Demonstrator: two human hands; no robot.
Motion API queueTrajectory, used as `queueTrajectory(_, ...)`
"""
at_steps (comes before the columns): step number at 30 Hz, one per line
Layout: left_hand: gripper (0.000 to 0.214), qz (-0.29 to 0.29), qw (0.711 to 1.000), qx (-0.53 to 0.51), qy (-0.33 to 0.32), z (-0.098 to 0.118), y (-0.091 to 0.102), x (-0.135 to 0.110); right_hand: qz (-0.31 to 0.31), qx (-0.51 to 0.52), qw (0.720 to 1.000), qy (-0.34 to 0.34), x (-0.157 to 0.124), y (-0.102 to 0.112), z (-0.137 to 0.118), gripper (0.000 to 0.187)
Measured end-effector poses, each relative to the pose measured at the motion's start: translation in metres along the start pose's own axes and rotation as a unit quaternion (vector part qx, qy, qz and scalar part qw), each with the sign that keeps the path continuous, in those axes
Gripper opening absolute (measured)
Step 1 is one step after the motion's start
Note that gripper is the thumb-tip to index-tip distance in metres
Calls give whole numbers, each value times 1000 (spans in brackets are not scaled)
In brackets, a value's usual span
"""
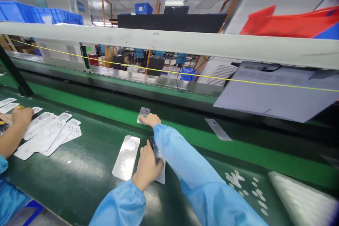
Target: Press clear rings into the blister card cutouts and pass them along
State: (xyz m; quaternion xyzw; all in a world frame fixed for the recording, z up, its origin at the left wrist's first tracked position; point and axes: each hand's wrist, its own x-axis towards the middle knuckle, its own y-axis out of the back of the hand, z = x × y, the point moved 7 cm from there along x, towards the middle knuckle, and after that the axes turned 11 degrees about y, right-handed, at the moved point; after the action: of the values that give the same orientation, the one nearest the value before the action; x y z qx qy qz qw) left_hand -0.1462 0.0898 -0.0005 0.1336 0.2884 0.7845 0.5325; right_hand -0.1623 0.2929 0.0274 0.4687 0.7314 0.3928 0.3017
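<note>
Two bare hands work close together from where I stand: the right hand [151,119] reaches to the far side, its fingertips at the far card [144,111] on the bright green strip [174,132], while the left hand [145,164] bends over the near card [160,174] on the dark green table [90,183]. I cannot tell whether the right fingers are pinched on their card or only touching it, and the left palm hides whether that hand is clamped on its card or just resting there. For the far card, I'd say a light touch near the edge serves best, keeping it flat and pressing little on the raised round part. The left hand would do well to steady its card without creasing it, mindful of the white card [125,160] just to its left. The right sleeve [180,155] passes over the near side, so it is worth keeping the forearm lifted. The pile of cards [50,132] at left lies near a co-worker's hand [22,116], and small discs [237,178] lie to the right, best left undisturbed.
</note>
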Motion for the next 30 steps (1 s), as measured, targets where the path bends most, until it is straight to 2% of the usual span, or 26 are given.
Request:
queueTrajectory(3,69,61,989,134,1,-1,-7,-7,0,-51,998,-22,15,-21,-19,40)
queueTrajectory(7,67,66,983,169,-17,-3,-16,-10,-28,-83,996,-27,33,-34,-26,40)
queueTrajectory(10,69,69,988,135,-7,-6,-15,-8,-63,-82,995,-10,48,-33,-25,38)
queueTrajectory(14,85,66,994,87,-2,-4,-14,-7,-91,-76,992,34,59,-24,-18,35)
queueTrajectory(19,91,27,999,28,-8,0,-18,-10,-58,-87,990,99,61,-16,-17,40)
queueTrajectory(23,93,31,1000,-4,6,0,-13,-9,-26,-99,984,148,60,-21,-22,45)
queueTrajectory(27,95,29,999,-23,8,-1,-9,-6,-35,-113,983,143,66,-26,-17,43)
queueTrajectory(30,100,25,999,-41,11,-3,-10,-4,-67,-98,985,126,72,-23,-17,38)
